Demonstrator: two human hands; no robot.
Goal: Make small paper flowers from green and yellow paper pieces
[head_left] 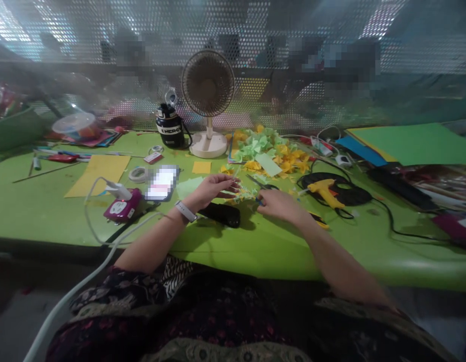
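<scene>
My left hand (213,188) rests over the green tabletop, its fingertips on a small bundle of yellow and green paper strips (242,194). My right hand (280,206) lies on the other side of the bundle, with its fingertips at the bundle's edge. Whether those fingers grip it is too small to tell. Black-handled scissors (262,183) lie just beyond the gap between my hands. A heap of yellow and pale green paper pieces (268,151) sits farther ahead. A yellow hot glue gun (325,193) lies to the right of my right hand.
A black case (222,214) lies under my left forearm. A pink power socket (121,206) and white cable sit to the left. Farther back stand a desk fan (207,83) and a black flask (168,125). Coloured card sheets (409,143) lie at the right, beyond black cables.
</scene>
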